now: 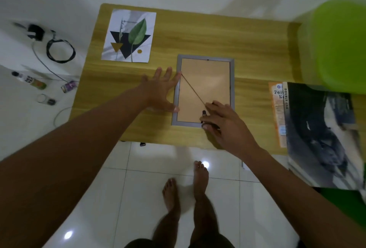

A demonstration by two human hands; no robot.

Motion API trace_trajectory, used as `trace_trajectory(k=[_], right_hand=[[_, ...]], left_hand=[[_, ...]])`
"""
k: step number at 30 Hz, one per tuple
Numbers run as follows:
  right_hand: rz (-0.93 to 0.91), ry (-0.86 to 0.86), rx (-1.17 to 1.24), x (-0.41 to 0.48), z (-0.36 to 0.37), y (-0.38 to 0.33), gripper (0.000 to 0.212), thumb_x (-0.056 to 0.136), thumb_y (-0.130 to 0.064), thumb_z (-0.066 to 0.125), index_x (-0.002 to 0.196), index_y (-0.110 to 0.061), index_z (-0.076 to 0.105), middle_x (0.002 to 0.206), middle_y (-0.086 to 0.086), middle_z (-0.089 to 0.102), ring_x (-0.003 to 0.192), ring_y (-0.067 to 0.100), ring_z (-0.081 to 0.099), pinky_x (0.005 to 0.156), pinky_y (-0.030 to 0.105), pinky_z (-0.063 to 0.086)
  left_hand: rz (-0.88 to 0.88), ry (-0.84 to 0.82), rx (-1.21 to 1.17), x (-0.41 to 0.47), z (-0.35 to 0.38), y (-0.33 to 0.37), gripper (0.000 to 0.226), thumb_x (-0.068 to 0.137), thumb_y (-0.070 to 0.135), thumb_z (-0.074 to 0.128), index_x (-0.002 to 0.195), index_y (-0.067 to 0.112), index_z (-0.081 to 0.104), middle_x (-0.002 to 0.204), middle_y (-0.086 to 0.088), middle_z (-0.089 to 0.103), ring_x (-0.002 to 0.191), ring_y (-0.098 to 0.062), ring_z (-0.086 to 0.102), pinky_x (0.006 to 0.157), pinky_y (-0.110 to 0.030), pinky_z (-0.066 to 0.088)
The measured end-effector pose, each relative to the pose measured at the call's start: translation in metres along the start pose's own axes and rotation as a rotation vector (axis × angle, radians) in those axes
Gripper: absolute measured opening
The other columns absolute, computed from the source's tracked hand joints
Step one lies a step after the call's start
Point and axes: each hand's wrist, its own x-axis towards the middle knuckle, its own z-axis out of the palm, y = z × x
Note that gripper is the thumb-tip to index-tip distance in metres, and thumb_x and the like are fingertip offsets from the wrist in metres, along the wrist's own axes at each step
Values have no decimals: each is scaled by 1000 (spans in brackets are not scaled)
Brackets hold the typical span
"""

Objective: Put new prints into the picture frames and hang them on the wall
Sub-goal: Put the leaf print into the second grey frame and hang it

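A grey picture frame [204,59] lies face down on the wooden table [247,49], its brown backing board [210,81] up and a hanging cord [191,87] running diagonally across it. My left hand [160,91] lies flat with fingers spread against the frame's left edge. My right hand [223,121] rests on the frame's lower right corner, fingertips at a small black clip [204,112] on the backing. A print [128,35] of a green leaf over dark triangles lies flat at the table's far left.
A green plastic stool or tub [336,45] stands at the table's right end. A dark magazine [320,134] and an orange booklet [277,113] lie at the right edge. Cables [60,50], a charger and small bottles [29,79] sit on the white floor to the left. My bare feet stand on tiles.
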Motion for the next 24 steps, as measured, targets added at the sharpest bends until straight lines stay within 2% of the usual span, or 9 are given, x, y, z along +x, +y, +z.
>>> trace_trajectory(k=[4,9,13,20,24], right_hand=[[21,10,45,-2,1,-3,22,89,-15,71,110,-16,74,141,11,55,137,26,44,117,50,23],[57,19,45,1,-2,-10,14,86,-15,72,100,-15,73,135,8,55,126,24,51,116,54,26],[80,39,45,3,1,-13,9,86,-12,70,96,-13,71,132,9,57,128,22,49,115,56,27],[90,40,69,1,3,-13,8,87,-12,69,93,-17,70,135,6,55,130,14,41,119,43,12],[107,32,88,2,3,-13,10,86,-11,70,90,-20,72,137,5,54,131,16,45,121,42,11]], left_hand=[[6,44,-24,2,2,-1,117,75,67,67,154,33,-14,162,-2,-18,148,-32,-15,113,-68,3],[-1,34,-4,3,2,1,118,76,67,67,153,33,-15,162,-2,-19,148,-33,-16,112,-68,4],[1,38,-8,2,3,-1,117,75,68,66,153,34,-15,162,-1,-19,148,-31,-16,113,-67,3],[0,47,-5,3,4,0,116,76,67,66,153,35,-14,162,-1,-18,149,-32,-15,113,-66,3],[-5,41,-13,3,3,0,116,76,67,66,153,34,-15,162,-1,-19,148,-31,-16,113,-66,2]])
